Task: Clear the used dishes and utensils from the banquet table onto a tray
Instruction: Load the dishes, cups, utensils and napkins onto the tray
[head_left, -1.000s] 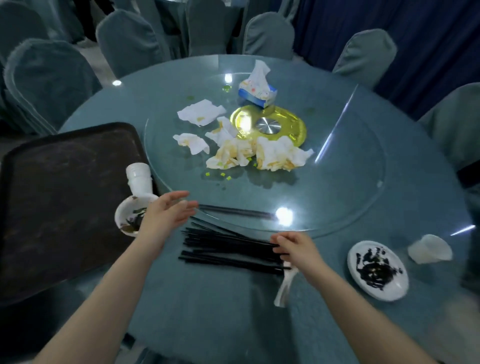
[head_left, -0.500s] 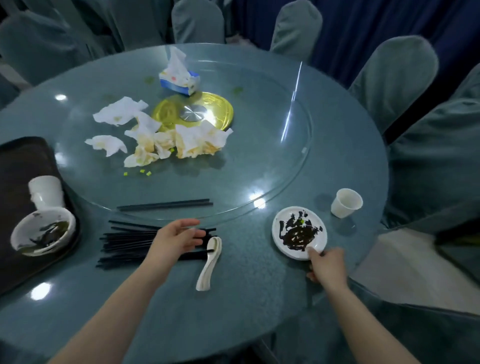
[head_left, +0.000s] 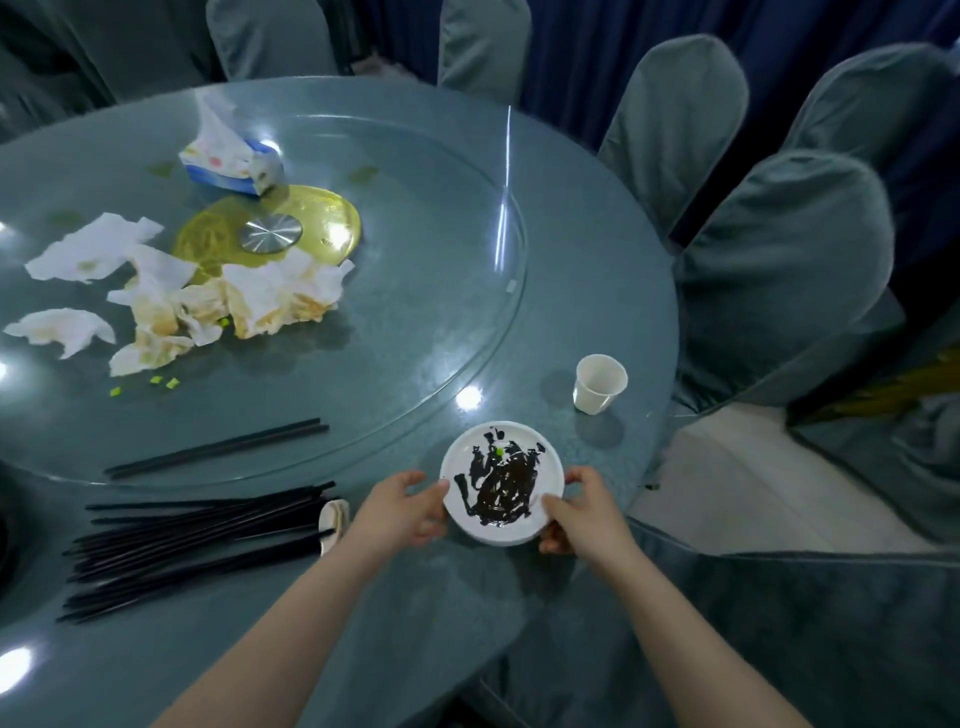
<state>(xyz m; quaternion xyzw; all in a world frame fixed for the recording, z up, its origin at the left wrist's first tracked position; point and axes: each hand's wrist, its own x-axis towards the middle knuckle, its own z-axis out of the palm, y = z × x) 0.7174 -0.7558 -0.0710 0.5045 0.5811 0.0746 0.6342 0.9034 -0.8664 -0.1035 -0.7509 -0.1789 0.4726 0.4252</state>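
A small white plate (head_left: 465, 457) smeared with dark sauce sits near the table's front right edge. My left hand (head_left: 402, 506) grips its left rim and my right hand (head_left: 582, 514) grips its right rim, thumbs on top. A pile of black chopsticks (head_left: 192, 540) lies to the left, with a white spoon (head_left: 332, 519) partly hidden behind my left wrist. One more pair of chopsticks (head_left: 218, 448) lies on the glass turntable (head_left: 415, 322). A white paper cup (head_left: 598, 383) stands beyond the plate. The tray is out of view.
Crumpled stained napkins (head_left: 208, 299), a tissue box (head_left: 231, 161) and a gold hub disc (head_left: 311, 223) sit on the turntable. Covered chairs (head_left: 779, 270) ring the table on the right and far side, with a gap of pale floor (head_left: 737, 483) at right.
The view swung right, so the tray and its bowl left the frame. My left hand left the chopsticks and moved to the plate's left rim. My right hand now grips the right rim.
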